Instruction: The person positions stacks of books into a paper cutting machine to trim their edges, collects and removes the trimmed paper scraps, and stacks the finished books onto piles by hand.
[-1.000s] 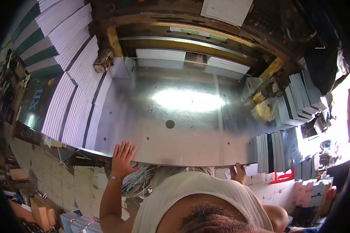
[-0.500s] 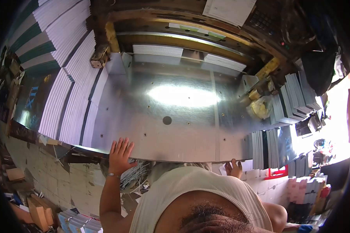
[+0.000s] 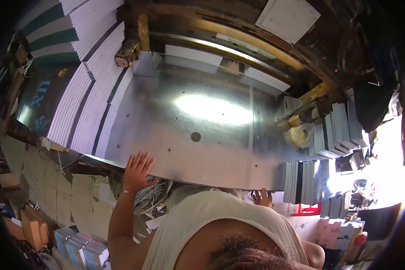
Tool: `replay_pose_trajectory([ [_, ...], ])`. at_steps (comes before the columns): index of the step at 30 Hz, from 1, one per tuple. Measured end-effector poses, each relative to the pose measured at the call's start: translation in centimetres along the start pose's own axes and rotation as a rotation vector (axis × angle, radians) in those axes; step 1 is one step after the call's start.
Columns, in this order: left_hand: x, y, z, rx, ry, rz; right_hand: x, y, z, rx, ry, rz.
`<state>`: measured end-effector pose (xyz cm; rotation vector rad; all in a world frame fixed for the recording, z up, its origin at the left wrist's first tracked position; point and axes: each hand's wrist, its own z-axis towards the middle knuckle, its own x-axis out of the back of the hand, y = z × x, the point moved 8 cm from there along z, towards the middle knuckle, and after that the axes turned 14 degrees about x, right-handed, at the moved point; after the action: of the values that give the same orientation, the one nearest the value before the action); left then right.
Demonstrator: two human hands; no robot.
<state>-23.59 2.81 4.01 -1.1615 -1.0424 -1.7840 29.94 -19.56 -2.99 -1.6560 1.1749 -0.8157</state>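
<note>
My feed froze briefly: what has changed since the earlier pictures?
Only the view has visibly turned: the scene tilts clockwise in the picture, left side higher, right side slightly lower. Nothing visibly taken up or let go. Left hand and right hand stay at the table's front edge; left stacks and right stacks stay put.

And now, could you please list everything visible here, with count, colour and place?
Metal tabletop: one, silver-grey, centre.
Left stacks: several, white-edged, tabletop's left.
Far stacks: two, white-edged, far side.
Right stacks: several, grey, right.
Plastic bundle: one, yellowish, right.
Sheet: one, white, top right.
Red object: one, red, lower right.
Paper strips: many, pale, below near edge.
Other clutter: uncounted, mixed, around edges.
Top: one, cream, bottom centre.
Left hand: one, bare, near edge, left.
Right hand: one, bare, near edge, right.
</note>
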Motion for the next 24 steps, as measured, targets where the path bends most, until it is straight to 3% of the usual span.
replay_pose_trajectory([
  [9, 0.1, 0.0, 0.4, 0.002, -0.008, 0.016, 0.2, 0.6, 0.8, -0.121, 0.016, 0.006],
  [24, 0.1, 0.5, 1.1, 0.071, -0.096, -0.034, 0.9, 1.5, 0.9, -0.102, -0.058, 0.002],
])
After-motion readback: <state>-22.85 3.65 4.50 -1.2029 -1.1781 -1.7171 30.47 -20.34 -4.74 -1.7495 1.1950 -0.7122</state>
